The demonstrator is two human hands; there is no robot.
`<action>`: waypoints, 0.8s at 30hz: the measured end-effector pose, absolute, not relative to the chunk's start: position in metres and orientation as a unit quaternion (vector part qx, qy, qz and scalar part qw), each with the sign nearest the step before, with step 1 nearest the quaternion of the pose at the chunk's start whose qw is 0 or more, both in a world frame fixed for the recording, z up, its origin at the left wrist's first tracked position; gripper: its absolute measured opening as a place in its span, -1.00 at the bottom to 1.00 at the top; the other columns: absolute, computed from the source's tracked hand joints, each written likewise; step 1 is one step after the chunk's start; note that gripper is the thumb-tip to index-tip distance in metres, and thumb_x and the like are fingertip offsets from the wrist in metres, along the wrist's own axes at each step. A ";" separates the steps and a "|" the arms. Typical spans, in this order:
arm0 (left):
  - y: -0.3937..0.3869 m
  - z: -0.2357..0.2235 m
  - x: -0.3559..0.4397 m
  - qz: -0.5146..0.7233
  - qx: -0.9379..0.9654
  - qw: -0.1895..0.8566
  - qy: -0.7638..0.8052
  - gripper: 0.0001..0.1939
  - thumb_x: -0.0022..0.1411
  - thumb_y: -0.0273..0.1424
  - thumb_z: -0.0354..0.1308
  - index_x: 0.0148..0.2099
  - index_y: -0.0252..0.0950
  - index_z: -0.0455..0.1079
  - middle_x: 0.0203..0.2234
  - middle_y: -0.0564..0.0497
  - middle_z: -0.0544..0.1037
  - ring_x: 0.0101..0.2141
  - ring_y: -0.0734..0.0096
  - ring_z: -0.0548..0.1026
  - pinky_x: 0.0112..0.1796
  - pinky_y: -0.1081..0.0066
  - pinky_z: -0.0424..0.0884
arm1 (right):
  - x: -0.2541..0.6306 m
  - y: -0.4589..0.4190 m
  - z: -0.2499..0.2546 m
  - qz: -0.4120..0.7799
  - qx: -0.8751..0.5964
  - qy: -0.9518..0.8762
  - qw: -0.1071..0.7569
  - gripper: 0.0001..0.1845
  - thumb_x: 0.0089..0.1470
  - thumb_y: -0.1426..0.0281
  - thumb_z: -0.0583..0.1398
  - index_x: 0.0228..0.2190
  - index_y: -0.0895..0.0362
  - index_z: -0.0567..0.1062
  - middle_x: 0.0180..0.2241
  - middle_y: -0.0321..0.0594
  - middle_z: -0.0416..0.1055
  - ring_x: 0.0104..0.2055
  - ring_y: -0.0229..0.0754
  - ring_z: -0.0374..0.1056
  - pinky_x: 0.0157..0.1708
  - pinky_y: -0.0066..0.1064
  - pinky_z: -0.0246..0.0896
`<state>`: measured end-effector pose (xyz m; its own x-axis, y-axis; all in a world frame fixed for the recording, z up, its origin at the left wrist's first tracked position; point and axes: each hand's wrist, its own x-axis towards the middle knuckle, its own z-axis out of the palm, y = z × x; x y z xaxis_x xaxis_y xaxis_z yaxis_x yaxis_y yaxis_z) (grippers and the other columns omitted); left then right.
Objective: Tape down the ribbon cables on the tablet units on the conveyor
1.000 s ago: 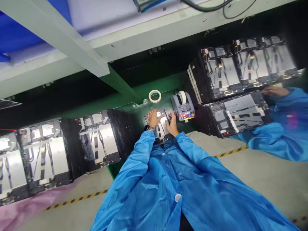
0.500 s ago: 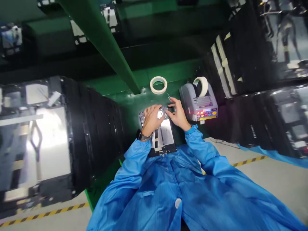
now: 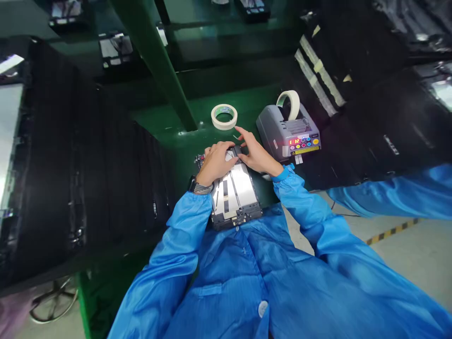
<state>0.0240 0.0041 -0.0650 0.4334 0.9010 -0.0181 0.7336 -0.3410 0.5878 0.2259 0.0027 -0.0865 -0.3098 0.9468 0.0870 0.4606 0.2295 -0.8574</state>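
A flat electronic panel (image 3: 235, 197) with a silver plate, dark strips and a black lower edge lies before me, near my smock. My left hand (image 3: 217, 165) is over its upper left part, fingers curled across the far edge and thumb on the plate. At the upper right corner is my right hand (image 3: 256, 153), its thumb touching the panel and its fingers bent. A thin pale object (image 3: 236, 137) sticks out by those fingertips; its kind is too small to tell. Just beyond lies a roll of masking tape (image 3: 224, 125).
A grey tape dispenser (image 3: 273, 129) with a lit display stands to the right. Tall stacks of black panels (image 3: 116, 165) rise at the left, more black units (image 3: 370, 94) at the right. A green post (image 3: 165, 80) stands ahead. Another person's blue sleeve (image 3: 395, 190) shows at right.
The view has shifted, bringing the left stack closer in and showing more of another person's sleeve. Both hands stay at the panel's far end; the right fingers have moved slightly.
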 end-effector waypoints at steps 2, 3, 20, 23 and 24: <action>0.007 -0.067 0.025 0.163 0.800 0.272 0.510 -0.56 0.34 -0.29 0.24 0.25 -0.10 0.43 0.14 -0.07 0.56 0.17 -0.01 0.45 0.23 0.03 0.22 | 0.227 0.004 -0.092 0.384 -0.497 -0.708 0.323 0.05 0.10 0.41 0.28 0.50 -0.02 -0.04 0.27 0.03 0.22 0.08 0.05 0.34 0.11 0.07 0.45; 0.008 -0.068 0.025 0.165 0.798 0.275 0.511 -0.56 0.33 -0.30 0.25 0.23 -0.09 0.43 0.12 -0.06 0.57 0.17 -0.01 0.45 0.23 0.03 0.23 | 0.228 0.005 -0.095 0.388 -0.501 -0.702 0.326 0.07 0.09 0.42 0.29 0.50 -0.04 -0.06 0.25 0.01 0.23 0.04 0.01 0.35 0.11 0.06 0.45; 0.010 -0.069 0.029 0.191 0.764 0.287 0.545 -0.56 0.23 -0.36 0.29 0.16 -0.07 0.46 0.08 -0.05 0.60 0.16 0.01 0.50 0.24 0.01 0.27 | 0.237 0.015 -0.066 0.324 -0.540 -0.702 0.333 -0.07 0.08 0.48 0.34 0.39 0.05 0.11 0.02 -0.10 0.41 -0.17 -0.12 0.46 -0.02 -0.10 0.52; 0.010 -0.069 0.028 0.195 0.758 0.293 0.549 -0.55 0.22 -0.36 0.31 0.16 -0.06 0.45 0.09 -0.05 0.61 0.17 0.01 0.50 0.25 0.01 0.27 | 0.242 0.010 -0.050 0.362 -0.527 -0.699 0.320 -0.24 0.11 0.49 0.31 0.30 0.07 0.23 -0.21 -0.24 0.48 -0.29 -0.17 0.43 -0.15 -0.22 0.53; 0.010 -0.069 0.028 0.196 0.756 0.295 0.551 -0.54 0.21 -0.36 0.32 0.17 -0.07 0.45 0.09 -0.05 0.61 0.18 0.01 0.50 0.25 0.02 0.27 | 0.243 0.010 -0.047 0.385 -0.518 -0.705 0.295 -0.27 0.11 0.49 0.32 0.27 0.09 0.26 -0.27 -0.27 0.48 -0.33 -0.18 0.42 -0.19 -0.25 0.52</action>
